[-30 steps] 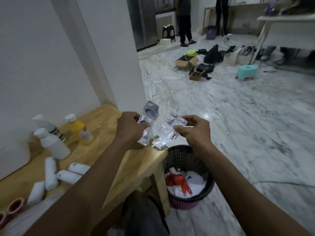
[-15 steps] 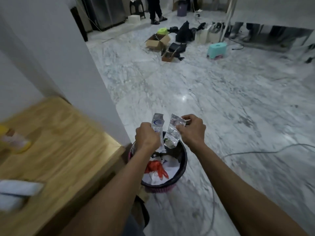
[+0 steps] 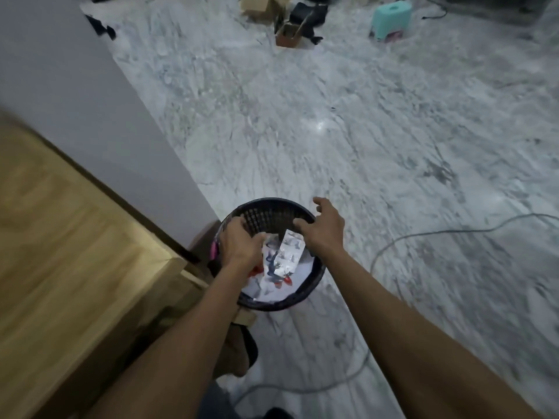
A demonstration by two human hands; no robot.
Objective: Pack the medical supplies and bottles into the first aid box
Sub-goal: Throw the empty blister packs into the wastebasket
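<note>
A silvery blister pack sits just below the spread fingers of the right hand, over the black mesh wastebasket, apparently let go. The left hand is curled over the bin's near side; whether it pinches the second wrapper I cannot tell. This looks like discarding empty packaging, a side step to the packing. Next, both hands must return to the wooden bench (the supplies and box are out of view). A grey cable trails across the marble floor beside the bin, an easy snag.
</note>
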